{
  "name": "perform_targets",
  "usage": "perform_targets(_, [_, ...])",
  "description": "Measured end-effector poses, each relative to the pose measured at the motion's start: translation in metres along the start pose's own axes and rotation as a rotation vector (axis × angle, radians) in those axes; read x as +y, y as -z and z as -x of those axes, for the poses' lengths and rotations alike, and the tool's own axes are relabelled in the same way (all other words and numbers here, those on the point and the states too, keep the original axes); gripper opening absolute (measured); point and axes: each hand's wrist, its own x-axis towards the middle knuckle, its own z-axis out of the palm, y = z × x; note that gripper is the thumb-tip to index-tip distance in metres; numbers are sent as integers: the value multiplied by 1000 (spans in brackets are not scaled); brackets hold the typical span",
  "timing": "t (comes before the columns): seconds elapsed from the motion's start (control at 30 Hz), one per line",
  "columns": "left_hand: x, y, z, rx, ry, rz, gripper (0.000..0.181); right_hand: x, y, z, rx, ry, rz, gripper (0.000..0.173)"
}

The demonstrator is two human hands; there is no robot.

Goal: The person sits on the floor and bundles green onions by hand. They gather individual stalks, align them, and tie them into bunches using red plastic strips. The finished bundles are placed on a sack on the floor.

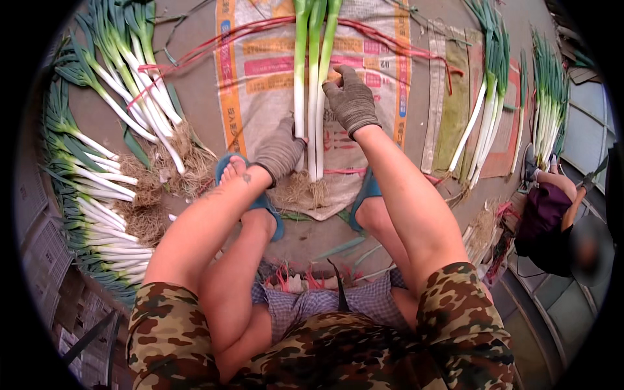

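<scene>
Three large green onions lie side by side on a printed woven sack, their white stalks and roots towards me and their green tops running out of view at the upper edge. My left hand, in a grey-brown knit glove, is at the lower stalk of the leftmost onion, with a digit across it. Beside the rightmost onion is my right hand, gloved too, its thumb and index finger bent at the stalk. Whether those fingers close around it is unclear. Red plastic twine crosses the sack near the green parts.
Loose green onions lie at upper left, above a curved row of several more. Other green onions lie to the right, near a bundle. A person sits at far right. Blue slippers flank the sack.
</scene>
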Motion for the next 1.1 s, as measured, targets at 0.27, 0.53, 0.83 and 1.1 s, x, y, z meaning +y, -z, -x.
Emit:
perform_targets(0.27, [-14, -29, -12, 8, 23, -121, 45, 36, -36, 62, -215, -177, 66, 54])
perform_targets(0.53, [-19, -39, -8, 107, -247, -88, 35, 58, -49, 70, -82, -37, -32, 54])
perform_targets(0.83, [39, 3, 7, 69, -299, -671, 55, 15, 2, 35, -47, 256, 351, 52])
perform_targets(1.1, [-6, -34, -56, 348, -824, -688, 74, -67, 15, -107, -190, 903, 791, 57])
